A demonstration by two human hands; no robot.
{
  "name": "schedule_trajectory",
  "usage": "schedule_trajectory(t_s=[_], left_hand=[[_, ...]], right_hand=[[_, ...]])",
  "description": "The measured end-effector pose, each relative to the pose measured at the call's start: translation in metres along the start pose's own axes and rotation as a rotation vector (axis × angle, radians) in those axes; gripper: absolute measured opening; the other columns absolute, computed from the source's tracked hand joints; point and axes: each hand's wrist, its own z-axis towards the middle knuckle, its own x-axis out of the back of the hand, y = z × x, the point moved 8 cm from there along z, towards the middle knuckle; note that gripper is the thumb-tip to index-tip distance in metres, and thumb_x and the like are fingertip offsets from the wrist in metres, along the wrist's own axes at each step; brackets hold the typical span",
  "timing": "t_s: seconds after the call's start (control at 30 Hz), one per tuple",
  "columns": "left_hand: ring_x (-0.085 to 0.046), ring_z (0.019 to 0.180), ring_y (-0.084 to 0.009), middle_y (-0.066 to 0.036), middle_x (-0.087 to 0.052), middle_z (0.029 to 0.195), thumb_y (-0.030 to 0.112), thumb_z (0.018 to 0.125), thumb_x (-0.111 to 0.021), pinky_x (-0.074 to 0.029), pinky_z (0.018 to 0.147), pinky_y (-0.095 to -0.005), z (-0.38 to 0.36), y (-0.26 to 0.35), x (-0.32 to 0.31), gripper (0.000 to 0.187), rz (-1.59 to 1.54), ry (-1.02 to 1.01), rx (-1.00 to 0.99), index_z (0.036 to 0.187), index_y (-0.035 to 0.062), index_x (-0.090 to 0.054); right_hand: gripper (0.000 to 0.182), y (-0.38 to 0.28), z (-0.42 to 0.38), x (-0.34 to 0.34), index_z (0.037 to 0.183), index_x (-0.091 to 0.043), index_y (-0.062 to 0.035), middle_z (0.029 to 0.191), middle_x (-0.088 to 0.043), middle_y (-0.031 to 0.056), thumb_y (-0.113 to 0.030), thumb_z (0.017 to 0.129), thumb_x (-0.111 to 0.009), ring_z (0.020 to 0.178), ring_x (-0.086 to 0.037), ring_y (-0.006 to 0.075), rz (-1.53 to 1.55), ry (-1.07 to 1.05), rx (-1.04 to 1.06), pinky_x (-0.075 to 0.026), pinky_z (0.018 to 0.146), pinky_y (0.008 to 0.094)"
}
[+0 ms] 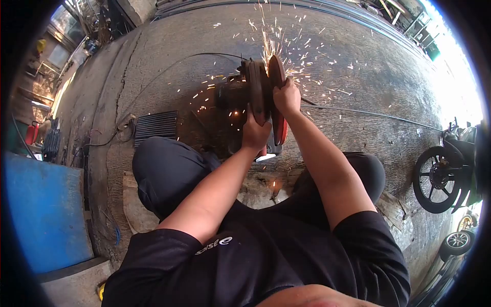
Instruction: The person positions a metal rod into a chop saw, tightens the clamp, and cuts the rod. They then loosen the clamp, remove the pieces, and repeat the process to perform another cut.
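Observation:
A dark cut-off machine (230, 95) stands on the ground before my knees, its rounded guard (254, 84) facing up. Beside the guard is a flat, rounded, reddish-brown piece (279, 130) with a red edge, seen nearly edge-on. My right hand (288, 98) is closed on the upper right side of this piece. Lower down, my left hand (256, 133) is closed between the guard and the piece; what its fingers grip is partly hidden. Bright sparks (271, 45) spray up and outward from the gap at the top.
A ribbed dark metal grate (156, 128) lies left of the machine. A cable (368, 115) runs across the ground to the right, toward a parked motorcycle (438, 179). A blue panel (43, 212) stands at lower left. Long metal bars (317, 9) lie along the far edge.

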Motion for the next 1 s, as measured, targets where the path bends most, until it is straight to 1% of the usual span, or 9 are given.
schedule_trajectory(t_s=[0.13,0.23,0.37,0.57,0.87,0.93,1.0], left_hand=[[-0.059,0.101,-0.0410,-0.029,-0.061,0.104,0.016,0.071,-0.057,-0.048,0.086,-0.0415,-0.0007,0.0017,0.0003,0.083,-0.027,-0.016,0.029,0.142,-0.0017,-0.019],[-0.060,0.100,-0.0408,-0.029,-0.061,0.103,0.016,0.071,-0.057,-0.048,0.085,-0.0418,-0.0013,0.0043,0.0021,0.082,-0.013,0.032,-0.028,0.142,-0.0014,-0.020],[-0.060,0.098,-0.0409,-0.029,-0.060,0.103,0.016,0.071,-0.057,-0.049,0.083,-0.0422,-0.0022,0.0060,0.0022,0.082,0.013,0.003,0.009,0.142,-0.0003,-0.020],[-0.061,0.096,-0.0418,-0.030,-0.061,0.100,0.016,0.071,-0.057,-0.049,0.081,-0.0427,-0.0015,0.0058,0.0024,0.082,0.001,0.023,-0.016,0.142,0.0007,-0.021],[-0.062,0.092,-0.0418,-0.030,-0.061,0.097,0.015,0.071,-0.057,-0.050,0.079,-0.0424,-0.0017,0.0061,0.0026,0.083,-0.003,0.030,-0.029,0.142,-0.0014,-0.019],[-0.062,0.092,-0.0420,-0.030,-0.062,0.097,0.015,0.071,-0.056,-0.050,0.079,-0.0421,-0.0015,0.0037,0.0007,0.084,0.020,-0.005,0.027,0.142,-0.0018,-0.017],[-0.062,0.092,-0.0422,-0.030,-0.062,0.096,0.015,0.071,-0.056,-0.050,0.079,-0.0424,-0.0013,0.0032,0.0006,0.084,0.028,0.006,0.002,0.142,-0.0018,-0.017]], right_hand=[[0.031,-0.0009,-0.0008,0.0012,0.097,-0.055,0.0027,0.091,-0.063,0.0273,-0.022,0.077,-0.059,0.089,-0.060,0.0431,0.007,-0.001,-0.010,-0.047,0.080,0.0480],[0.031,-0.0031,-0.0015,0.0028,0.096,-0.055,0.0026,0.092,-0.063,0.0270,-0.021,0.077,-0.058,0.089,-0.060,0.0430,-0.003,0.007,-0.005,-0.047,0.080,0.0480],[0.031,-0.0015,-0.0006,0.0021,0.096,-0.055,0.0024,0.091,-0.063,0.0263,-0.020,0.076,-0.058,0.089,-0.061,0.0425,-0.002,0.006,-0.022,-0.048,0.080,0.0478],[0.030,-0.0025,-0.0022,0.0036,0.096,-0.056,0.0023,0.091,-0.063,0.0260,-0.020,0.076,-0.058,0.090,-0.061,0.0417,-0.001,0.011,-0.016,-0.048,0.081,0.0468],[0.031,0.0003,0.0002,0.0000,0.098,-0.055,0.0021,0.091,-0.063,0.0259,-0.020,0.076,-0.059,0.089,-0.061,0.0416,-0.013,0.010,-0.011,-0.048,0.080,0.0467],[0.031,-0.0008,-0.0006,0.0011,0.098,-0.055,0.0021,0.091,-0.064,0.0259,-0.020,0.076,-0.059,0.089,-0.061,0.0415,-0.001,0.012,-0.003,-0.048,0.080,0.0467],[0.031,-0.0009,-0.0008,0.0012,0.098,-0.055,0.0021,0.091,-0.064,0.0259,-0.020,0.077,-0.060,0.089,-0.061,0.0415,0.011,0.014,0.005,-0.048,0.080,0.0466]])
